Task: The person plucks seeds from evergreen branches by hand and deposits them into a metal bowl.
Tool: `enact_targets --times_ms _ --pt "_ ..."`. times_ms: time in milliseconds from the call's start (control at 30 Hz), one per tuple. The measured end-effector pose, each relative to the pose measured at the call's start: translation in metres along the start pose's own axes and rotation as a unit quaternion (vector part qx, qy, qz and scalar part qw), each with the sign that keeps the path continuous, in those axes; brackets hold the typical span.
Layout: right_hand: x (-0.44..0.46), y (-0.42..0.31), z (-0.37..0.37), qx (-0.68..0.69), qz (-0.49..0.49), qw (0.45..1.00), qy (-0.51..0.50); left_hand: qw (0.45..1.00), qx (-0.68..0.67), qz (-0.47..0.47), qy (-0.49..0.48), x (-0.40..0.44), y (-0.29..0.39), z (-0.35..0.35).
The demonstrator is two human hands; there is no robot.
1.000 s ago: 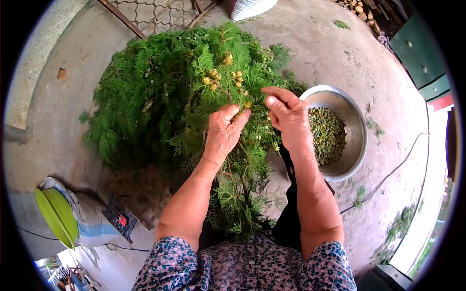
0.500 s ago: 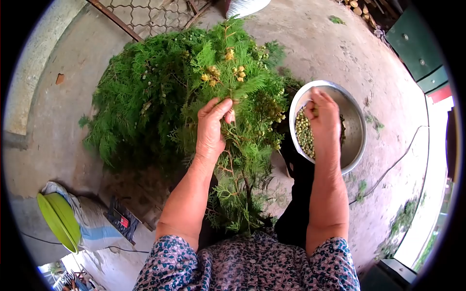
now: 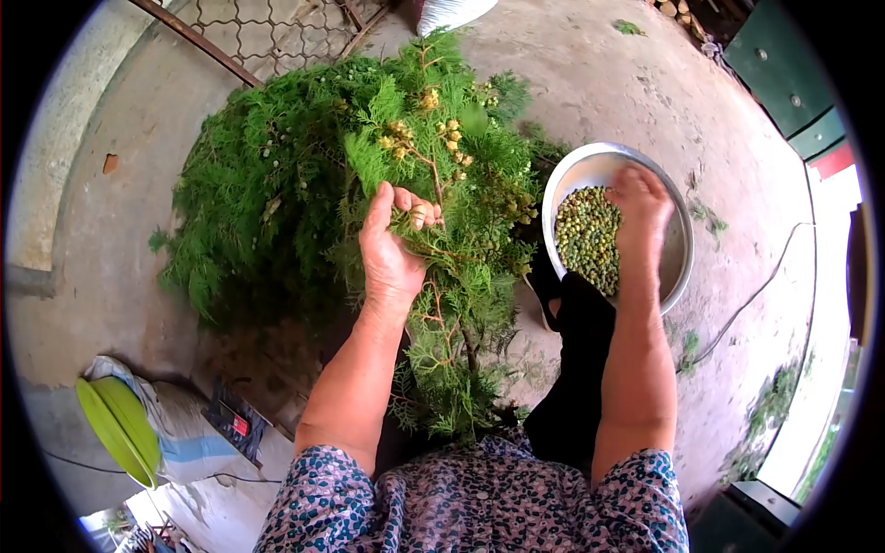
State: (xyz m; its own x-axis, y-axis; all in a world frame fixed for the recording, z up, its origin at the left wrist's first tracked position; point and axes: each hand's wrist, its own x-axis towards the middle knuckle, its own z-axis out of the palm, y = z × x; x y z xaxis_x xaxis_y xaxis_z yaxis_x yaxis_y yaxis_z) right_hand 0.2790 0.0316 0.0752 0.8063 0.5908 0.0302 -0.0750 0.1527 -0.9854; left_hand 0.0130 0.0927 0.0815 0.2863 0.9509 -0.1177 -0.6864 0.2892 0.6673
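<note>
My left hand [image 3: 395, 244] has its fingers curled around a green conifer branch [image 3: 433, 175], with the thumb pointing up. Clusters of yellow-brown opened cones [image 3: 398, 138] hang just above that hand. Over the right side of a round metal basin [image 3: 680, 258] is my right hand [image 3: 643, 207]; its fingers are smeared by motion, so what they hold cannot be made out. Small green and yellowish cones [image 3: 587, 238] cover the basin's bottom on the left.
A large heap of cut conifer branches [image 3: 267, 184] lies on the concrete floor to the left. A lime-green plastic basin [image 3: 115, 429] leans by a sack [image 3: 189, 429] at lower left. A white sack [image 3: 452, 14] and a metal grille [image 3: 263, 32] are at the back; a cable [image 3: 751, 300] runs along the right.
My right hand has shifted right over the metal basin, showing more of the cones. My left hand has turned, its thumb lifting away from the fingertips, while still on the branch.
</note>
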Motion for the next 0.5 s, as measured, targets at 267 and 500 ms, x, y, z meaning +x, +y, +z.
enact_targets --times_ms 267,500 --pt "-0.089 -0.012 0.082 -0.226 0.203 0.833 -0.462 0.989 -0.137 -0.058 -0.015 0.000 -0.002 0.002" --pt "-0.105 0.055 0.092 -0.144 -0.015 0.876 -0.461 0.989 -0.118 -0.057 0.063 0.003 0.004 -0.003"
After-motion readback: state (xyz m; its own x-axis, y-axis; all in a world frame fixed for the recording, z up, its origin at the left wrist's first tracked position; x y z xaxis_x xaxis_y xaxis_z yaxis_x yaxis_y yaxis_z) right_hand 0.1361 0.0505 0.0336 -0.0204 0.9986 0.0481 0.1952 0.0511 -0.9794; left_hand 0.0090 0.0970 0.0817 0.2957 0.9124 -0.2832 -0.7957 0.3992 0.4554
